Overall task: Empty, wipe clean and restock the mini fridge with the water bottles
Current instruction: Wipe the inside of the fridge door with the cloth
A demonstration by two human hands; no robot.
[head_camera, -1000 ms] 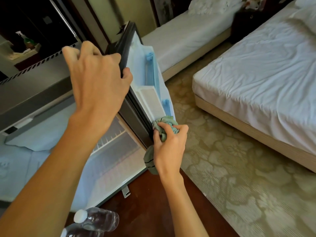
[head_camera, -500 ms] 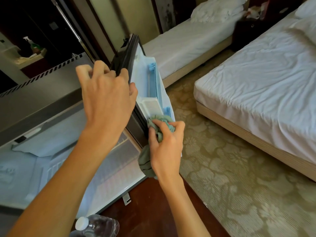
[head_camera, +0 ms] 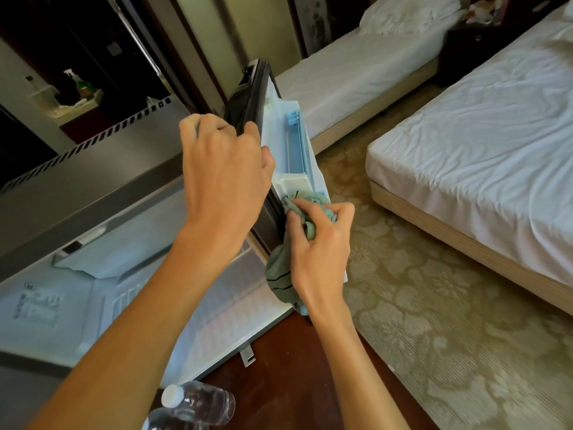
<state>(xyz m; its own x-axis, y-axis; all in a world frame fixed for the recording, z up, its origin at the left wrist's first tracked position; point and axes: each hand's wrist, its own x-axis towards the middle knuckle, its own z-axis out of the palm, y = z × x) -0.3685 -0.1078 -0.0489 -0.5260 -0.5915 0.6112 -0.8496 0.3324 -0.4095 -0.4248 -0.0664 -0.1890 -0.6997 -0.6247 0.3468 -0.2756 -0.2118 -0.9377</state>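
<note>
The mini fridge [head_camera: 93, 293] stands open at the left, its white inside bare apart from a wire shelf. Its door [head_camera: 291, 144] swings out toward the beds, showing white and blue door shelves. My left hand [head_camera: 223, 169] grips the door's dark top edge. My right hand [head_camera: 316, 243] is closed on a green cloth [head_camera: 280, 274] and presses it against the lower door shelf. Two clear water bottles [head_camera: 198, 405] with white caps lie on the brown floor at the bottom edge, partly cut off.
A bed with white sheets [head_camera: 480, 156] fills the right side, and a second bed [head_camera: 372, 66] lies behind the door. Patterned beige carpet [head_camera: 434, 321] covers the floor between them. A dark cabinet with a spray bottle [head_camera: 74, 85] stands at the back left.
My right hand has slid the cloth slightly up the door shelf. My left hand keeps its grip on the door. The view has shifted, so the bottles show more.
</note>
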